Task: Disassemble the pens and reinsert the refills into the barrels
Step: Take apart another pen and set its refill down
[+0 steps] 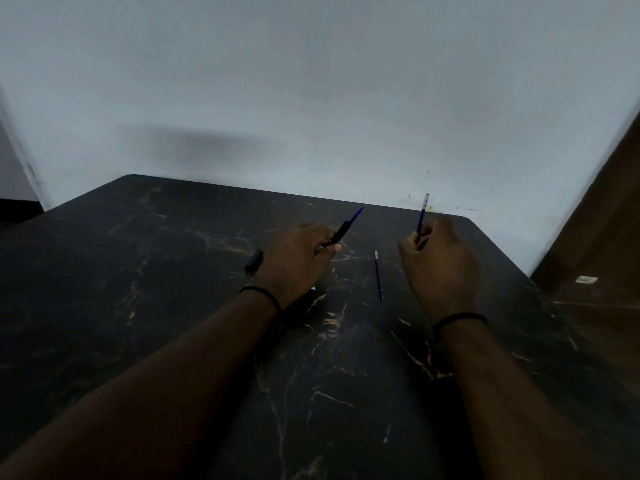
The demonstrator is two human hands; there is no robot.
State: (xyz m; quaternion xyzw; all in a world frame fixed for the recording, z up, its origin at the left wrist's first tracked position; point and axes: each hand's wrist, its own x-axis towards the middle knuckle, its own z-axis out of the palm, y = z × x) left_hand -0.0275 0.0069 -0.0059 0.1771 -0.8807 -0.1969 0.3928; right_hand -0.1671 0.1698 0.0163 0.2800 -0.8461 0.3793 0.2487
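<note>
My left hand point(298, 258) is closed around a black pen barrel point(341, 232) whose blue tip points up and to the right. My right hand point(440, 265) pinches a thin blue refill point(423, 213) that stands nearly upright above the fingers. Another refill point(378, 276) lies flat on the dark marble table point(173, 306) between the two hands. A black pen part point(254, 261) rests on the table just left of my left hand. A small bright bit point(313, 288) shows beside my left wrist; what it is cannot be told.
A pale wall point(311, 98) rises directly behind the table's far edge. A brown wooden surface point(595, 237) stands at the right, past the table's rounded corner. Both wrists wear thin black bands.
</note>
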